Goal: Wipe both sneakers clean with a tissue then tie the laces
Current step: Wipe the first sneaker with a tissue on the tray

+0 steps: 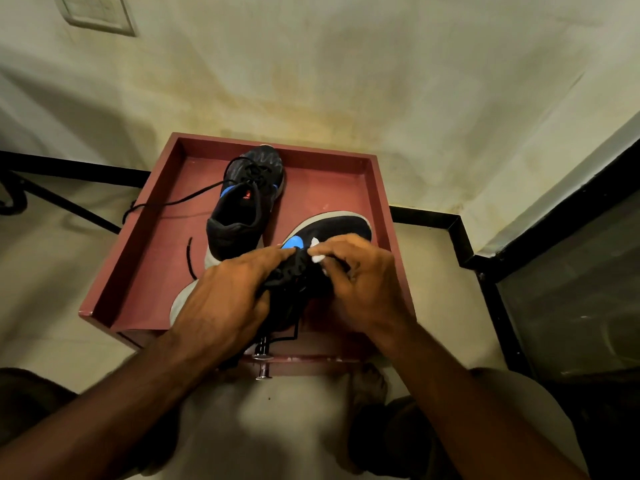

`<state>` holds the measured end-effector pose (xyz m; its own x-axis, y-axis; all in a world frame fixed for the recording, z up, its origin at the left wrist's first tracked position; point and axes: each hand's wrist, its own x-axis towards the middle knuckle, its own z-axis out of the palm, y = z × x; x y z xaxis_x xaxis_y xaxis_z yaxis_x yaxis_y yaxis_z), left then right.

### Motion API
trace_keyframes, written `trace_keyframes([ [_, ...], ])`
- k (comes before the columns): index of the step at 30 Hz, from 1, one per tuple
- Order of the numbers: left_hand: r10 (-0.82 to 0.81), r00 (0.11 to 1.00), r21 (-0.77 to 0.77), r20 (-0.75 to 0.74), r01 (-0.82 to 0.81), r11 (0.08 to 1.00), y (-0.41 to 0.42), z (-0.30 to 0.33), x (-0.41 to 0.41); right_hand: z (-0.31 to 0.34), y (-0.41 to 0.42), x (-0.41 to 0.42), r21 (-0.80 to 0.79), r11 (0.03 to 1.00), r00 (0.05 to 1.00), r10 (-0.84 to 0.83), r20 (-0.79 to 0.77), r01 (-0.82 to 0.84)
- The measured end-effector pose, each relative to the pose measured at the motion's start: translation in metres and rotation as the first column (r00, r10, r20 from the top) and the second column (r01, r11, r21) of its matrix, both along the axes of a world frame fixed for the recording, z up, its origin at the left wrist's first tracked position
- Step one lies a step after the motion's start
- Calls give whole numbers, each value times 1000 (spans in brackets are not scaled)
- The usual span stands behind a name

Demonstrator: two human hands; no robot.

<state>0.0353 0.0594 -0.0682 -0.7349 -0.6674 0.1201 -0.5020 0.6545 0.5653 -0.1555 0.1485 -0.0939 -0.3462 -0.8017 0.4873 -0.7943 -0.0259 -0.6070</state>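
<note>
Two black sneakers with blue patches lie in a red-brown wooden tray. The far sneaker stands upright, toe pointing away, its loose black laces trailing over the tray's left wall. The near sneaker lies tilted with its pale sole edge showing. My left hand grips its collar and tongue. My right hand pinches a small white tissue against the shoe's upper, beside the blue patch. Much of the near sneaker is hidden under both hands.
The tray rests on a small stand with a metal knob at its front, against a stained pale wall. A black railing runs at the left. A dark glass panel stands at the right. My bare foot is on the floor below.
</note>
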Motion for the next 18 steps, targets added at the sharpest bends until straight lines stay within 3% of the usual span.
trace_keyframes([
  [3, 15, 1000, 14, -26, -15, 1000, -3, -1, 1, 5, 3, 3, -11, 994, 994, 105, 13, -105],
  [6, -1, 1000, -7, -7, 1, 1000, 0, -1, -1, 6, -4, -21, -23, 993, 993, -117, -3, 117],
  [8, -4, 1000, -24, 13, 4, 1000, 1, 0, -2, 9, -4, -18, -28, 986, 986, -164, 43, 165],
  [11, -14, 1000, -42, 22, 15, 999, 0, -1, 0, 14, 4, 16, -81, 996, 998, 51, 32, -48],
  [13, -31, 999, -52, 19, 32, 998, -1, -1, 0, 12, 7, 27, -87, 987, 989, 132, -64, -137],
  [15, -46, 998, -64, 31, 48, 997, 1, -1, -1, 7, -2, 13, -56, 998, 992, 24, -123, -31],
  [18, -37, 998, -69, 42, 40, 997, 1, -2, -1, 8, -9, -9, -14, 986, 986, -166, -7, 166],
])
